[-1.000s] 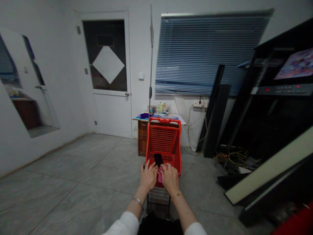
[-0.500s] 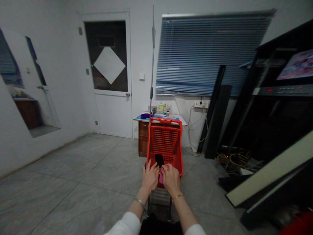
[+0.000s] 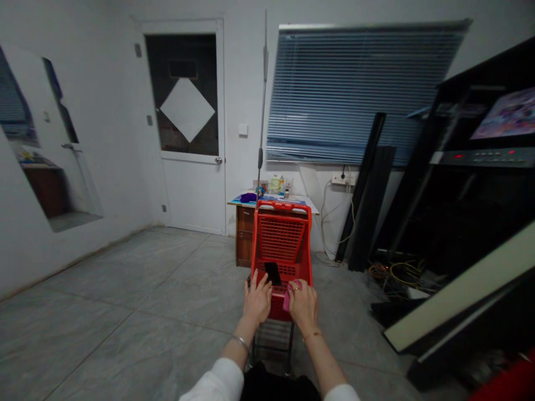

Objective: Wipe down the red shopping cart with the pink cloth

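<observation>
A small red shopping cart (image 3: pixel 282 234) stands right in front of me. My left hand (image 3: pixel 257 299) rests at the near left edge of its basket, fingers spread. In my right hand (image 3: pixel 303 303) is a pink cloth (image 3: pixel 286 301), bunched under the fingers at the near right rim of the basket. A black phone-like slab (image 3: pixel 273 273) lies in the cart, just beyond my hands. Part of the cloth is hidden by the right hand.
Behind the cart, a small desk (image 3: pixel 244 234) carries bottles and a purple cloth (image 3: pixel 248 197). A thin pole (image 3: pixel 262 122) rises at the cart's left. To the right are dark panels (image 3: pixel 371 211), loose cables (image 3: pixel 403 273) and a slanted pale board (image 3: pixel 460 289). A white door (image 3: pixel 194 195) is at the back.
My right hand has slid to the right along the cart's near rim, taking the pink cloth with it. The left hand stays in nearly the same place.
</observation>
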Motion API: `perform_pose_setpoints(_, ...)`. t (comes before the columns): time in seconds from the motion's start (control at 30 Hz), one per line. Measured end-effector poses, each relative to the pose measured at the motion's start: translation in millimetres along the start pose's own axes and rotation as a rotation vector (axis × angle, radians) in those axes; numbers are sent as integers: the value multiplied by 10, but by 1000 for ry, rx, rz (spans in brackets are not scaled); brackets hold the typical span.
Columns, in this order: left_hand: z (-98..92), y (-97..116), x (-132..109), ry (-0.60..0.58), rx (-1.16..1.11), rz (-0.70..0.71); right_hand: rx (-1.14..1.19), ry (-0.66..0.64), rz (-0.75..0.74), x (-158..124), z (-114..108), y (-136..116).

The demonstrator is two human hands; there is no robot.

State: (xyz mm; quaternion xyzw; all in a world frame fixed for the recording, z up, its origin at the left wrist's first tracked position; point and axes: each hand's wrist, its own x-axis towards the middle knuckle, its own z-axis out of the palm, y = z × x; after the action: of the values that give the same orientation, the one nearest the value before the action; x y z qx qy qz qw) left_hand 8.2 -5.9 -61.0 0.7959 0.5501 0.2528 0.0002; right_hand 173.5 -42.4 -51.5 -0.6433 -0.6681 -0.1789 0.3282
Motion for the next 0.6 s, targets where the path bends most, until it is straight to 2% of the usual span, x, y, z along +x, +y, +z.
perform_pose_setpoints(0.1,-9,1,-4,-11,3,-1,2,-15,-12,37,96,-355)
perform_pose_setpoints(0.17,-33,-22,-10,-11,18,3,8,-25,-28,46,112,-480)
perform_pose_setpoints(0.23,-56,-52,-17,1,39,17,21,-37,-62,30,85,-447)
perform_pose_setpoints(0.33,-67,-75,-23,20,66,46,28,-31,-76,-28,5,-170)
perform_pose_setpoints(0.4,-53,-66,-21,31,69,46,17,11,-40,-68,-31,34)
perform_pose_setpoints(0.47,-25,-41,-12,34,62,38,4,83,-1,-92,-21,134)
perform_pose_setpoints(0.53,7,-15,-2,30,57,25,-6,160,33,-93,42,76)
perform_pose_setpoints(0.6,28,-4,5,26,64,14,-9,196,46,-72,135,-115)
